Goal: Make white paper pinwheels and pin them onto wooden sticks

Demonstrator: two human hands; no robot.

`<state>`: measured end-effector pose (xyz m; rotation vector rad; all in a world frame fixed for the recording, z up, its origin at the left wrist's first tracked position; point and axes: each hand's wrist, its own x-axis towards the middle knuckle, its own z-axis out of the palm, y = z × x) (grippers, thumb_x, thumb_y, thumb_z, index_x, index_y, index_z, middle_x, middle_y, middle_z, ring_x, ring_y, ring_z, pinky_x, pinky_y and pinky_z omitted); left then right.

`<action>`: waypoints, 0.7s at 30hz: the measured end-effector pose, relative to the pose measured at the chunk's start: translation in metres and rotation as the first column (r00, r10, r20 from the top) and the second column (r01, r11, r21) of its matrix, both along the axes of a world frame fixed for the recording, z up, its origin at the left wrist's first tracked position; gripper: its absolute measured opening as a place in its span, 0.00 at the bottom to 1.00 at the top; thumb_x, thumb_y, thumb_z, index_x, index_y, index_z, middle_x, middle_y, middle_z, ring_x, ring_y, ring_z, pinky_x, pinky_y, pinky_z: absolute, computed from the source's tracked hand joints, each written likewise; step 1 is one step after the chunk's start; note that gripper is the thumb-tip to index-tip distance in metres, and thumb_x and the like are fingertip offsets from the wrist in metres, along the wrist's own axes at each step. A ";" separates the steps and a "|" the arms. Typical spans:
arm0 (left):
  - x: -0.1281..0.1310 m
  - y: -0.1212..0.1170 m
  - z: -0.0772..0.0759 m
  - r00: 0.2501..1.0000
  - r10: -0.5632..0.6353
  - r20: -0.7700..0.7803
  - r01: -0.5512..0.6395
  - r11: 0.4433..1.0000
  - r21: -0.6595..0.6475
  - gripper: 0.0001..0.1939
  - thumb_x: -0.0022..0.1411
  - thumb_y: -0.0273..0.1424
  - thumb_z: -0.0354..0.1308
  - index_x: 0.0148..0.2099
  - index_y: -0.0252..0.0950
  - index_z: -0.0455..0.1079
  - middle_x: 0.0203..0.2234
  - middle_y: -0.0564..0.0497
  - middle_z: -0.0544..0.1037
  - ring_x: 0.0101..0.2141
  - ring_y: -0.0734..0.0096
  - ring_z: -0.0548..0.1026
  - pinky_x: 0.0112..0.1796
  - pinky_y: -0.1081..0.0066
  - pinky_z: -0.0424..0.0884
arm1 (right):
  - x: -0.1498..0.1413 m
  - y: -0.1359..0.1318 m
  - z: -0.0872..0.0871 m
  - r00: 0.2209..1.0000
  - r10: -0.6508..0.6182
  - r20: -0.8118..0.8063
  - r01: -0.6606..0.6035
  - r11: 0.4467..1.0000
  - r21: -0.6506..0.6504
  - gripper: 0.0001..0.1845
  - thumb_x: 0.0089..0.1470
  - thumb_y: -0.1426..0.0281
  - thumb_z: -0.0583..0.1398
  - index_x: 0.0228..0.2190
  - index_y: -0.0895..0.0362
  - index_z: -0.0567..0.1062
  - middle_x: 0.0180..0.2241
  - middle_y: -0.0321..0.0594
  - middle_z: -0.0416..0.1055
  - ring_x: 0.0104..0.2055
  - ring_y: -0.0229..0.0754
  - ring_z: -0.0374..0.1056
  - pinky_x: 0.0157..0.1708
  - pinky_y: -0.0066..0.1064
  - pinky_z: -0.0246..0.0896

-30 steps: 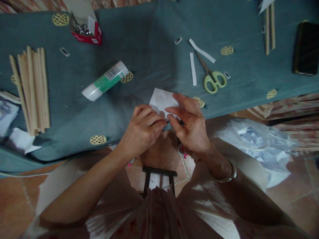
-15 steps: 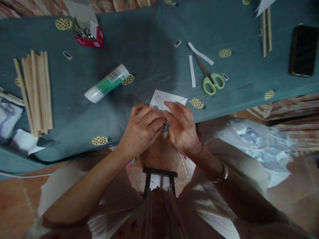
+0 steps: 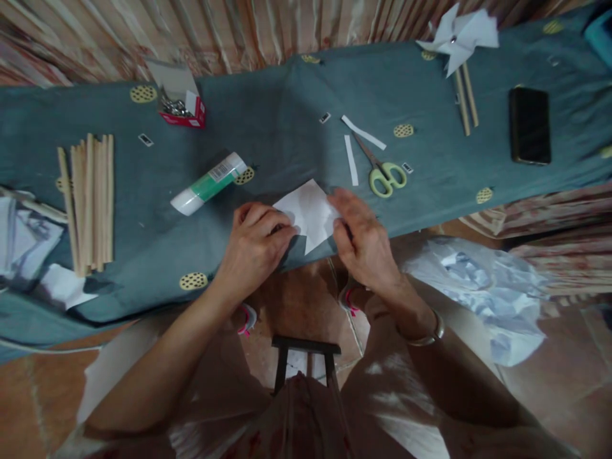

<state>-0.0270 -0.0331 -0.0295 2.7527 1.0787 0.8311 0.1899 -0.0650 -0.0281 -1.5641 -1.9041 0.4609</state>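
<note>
A piece of white paper (image 3: 308, 207), cut or folded into pointed flaps, is at the table's front edge between my hands. My left hand (image 3: 255, 245) pinches its left side, thumb against bent fingers. On the right side, my right hand (image 3: 367, 241) has the edge between thumb and fingers. Green-handled scissors (image 3: 385, 177) lie beyond my right hand, beside two narrow paper strips (image 3: 351, 160). Beyond my left hand rests a white and green glue stick (image 3: 209, 183).
Wooden sticks (image 3: 90, 204) and paper sheets (image 3: 33, 236) lie at left. A red box (image 3: 184, 116) of small metal pieces stands behind. A paper pinwheel (image 3: 459, 39), two sticks (image 3: 463, 99) and a phone (image 3: 530, 125) are at right. A plastic bag (image 3: 482, 287) of paper sits below the edge.
The paper has opened out from a flat, folded shape into pointed flaps. My hands have moved apart to its two sides. The view has tilted up, showing the whole pinwheel.
</note>
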 end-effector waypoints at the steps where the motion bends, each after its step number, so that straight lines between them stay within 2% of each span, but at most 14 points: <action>1: -0.001 0.001 0.001 1.000 0.005 0.010 -0.005 1.000 0.005 0.05 0.67 0.27 0.58 0.40 0.41 0.74 0.37 0.50 0.81 0.41 0.60 0.74 0.43 0.55 0.68 | -0.001 -0.001 0.000 1.000 -0.001 0.007 0.001 1.000 0.002 0.21 0.63 0.72 0.50 0.55 0.54 0.72 0.60 0.48 0.68 0.63 0.51 0.64 0.64 0.54 0.58; 8: 0.003 -0.011 0.005 0.998 -0.038 0.055 0.039 0.999 -0.025 0.06 0.65 0.27 0.60 0.45 0.37 0.73 0.39 0.49 0.81 0.42 0.61 0.74 0.43 0.58 0.68 | -0.005 -0.006 0.004 0.998 -0.038 0.041 0.038 0.999 0.011 0.18 0.61 0.72 0.53 0.48 0.60 0.76 0.56 0.54 0.73 0.58 0.52 0.69 0.59 0.52 0.64; 16: 0.013 -0.017 0.004 0.997 -0.058 -0.058 0.056 0.998 -0.033 0.05 0.67 0.28 0.57 0.45 0.38 0.73 0.38 0.50 0.81 0.40 0.63 0.75 0.42 0.60 0.67 | -0.006 -0.010 0.004 0.999 -0.018 0.029 0.017 0.999 0.027 0.16 0.58 0.75 0.54 0.45 0.57 0.77 0.53 0.50 0.75 0.55 0.51 0.72 0.57 0.51 0.67; 21: 0.015 -0.019 0.005 0.994 -0.093 -0.062 0.092 0.995 -0.025 0.06 0.67 0.28 0.57 0.45 0.36 0.74 0.37 0.49 0.81 0.37 0.63 0.75 0.40 0.60 0.67 | -0.005 -0.012 0.006 0.998 0.024 0.051 -0.025 1.000 0.013 0.16 0.53 0.73 0.59 0.44 0.57 0.77 0.53 0.50 0.74 0.55 0.53 0.71 0.55 0.50 0.69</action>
